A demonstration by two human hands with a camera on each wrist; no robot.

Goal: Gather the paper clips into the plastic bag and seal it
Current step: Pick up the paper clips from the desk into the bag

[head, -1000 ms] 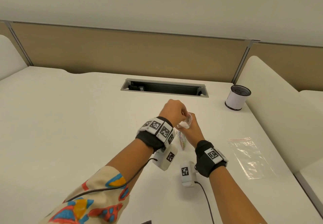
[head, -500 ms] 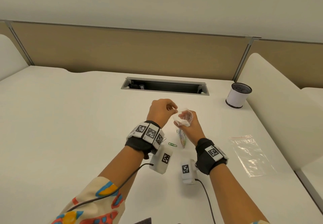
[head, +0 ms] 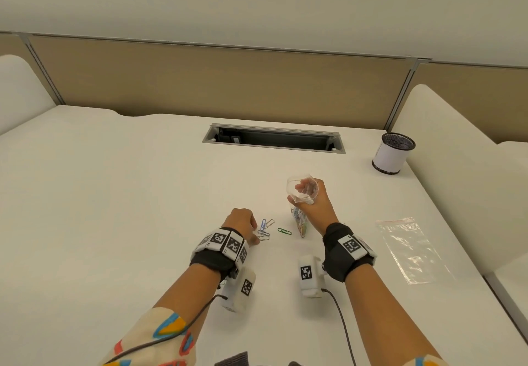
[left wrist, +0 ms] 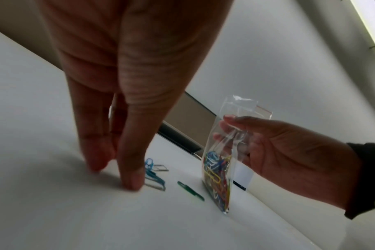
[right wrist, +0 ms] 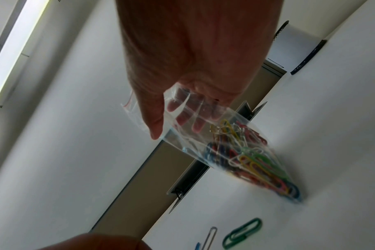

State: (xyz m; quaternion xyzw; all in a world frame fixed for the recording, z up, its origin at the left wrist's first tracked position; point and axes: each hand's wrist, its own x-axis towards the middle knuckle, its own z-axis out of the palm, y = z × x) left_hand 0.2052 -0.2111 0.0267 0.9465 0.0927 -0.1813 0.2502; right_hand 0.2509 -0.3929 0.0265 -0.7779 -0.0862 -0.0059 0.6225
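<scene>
Left hand (head: 241, 224) now down at loose clips (head: 264, 230).

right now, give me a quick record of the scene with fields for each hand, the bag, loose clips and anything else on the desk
left hand: fingertips down on the desk beside the loose clips, holding nothing
right hand: grips the bag near its top
bag: upright, mouth open, partly filled with coloured clips
loose clips: a few by the left hand, one green clip apart
spare bag: flat on the desk, right side
cup: far right

Loose paper clips (head: 265, 230) left of bag (head: 300, 222), on table (head: 114, 194)
</scene>
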